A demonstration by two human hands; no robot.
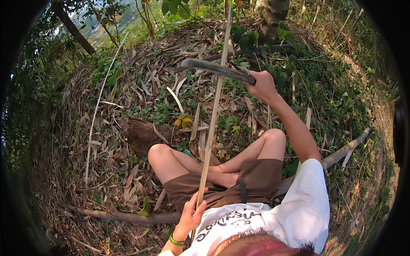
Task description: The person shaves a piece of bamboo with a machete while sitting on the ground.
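My left hand (pixel 191 216) is wrapped round the lower part of a long, pale bamboo strip (pixel 214 113). The strip slants up across my lap and runs out past the top of the view. In my right hand (pixel 263 87), stretched forward, is the dark handle of a machete (pixel 215 68). Its broad blade points left and crosses the strip well above my left hand; whether the two touch, I cannot tell. I sit cross-legged, with the strip passing over my brown shorts (pixel 265 177).
Dry leaves and low green plants cover the ground. A thin pale strip (pixel 97 104) lies to the left. Near my left knee is a brown wood chunk (pixel 143 135), with yellow leaves (pixel 183 121) beside it. Branches (pixel 128 216) lie around me, and a tree trunk (pixel 273 19) stands ahead.
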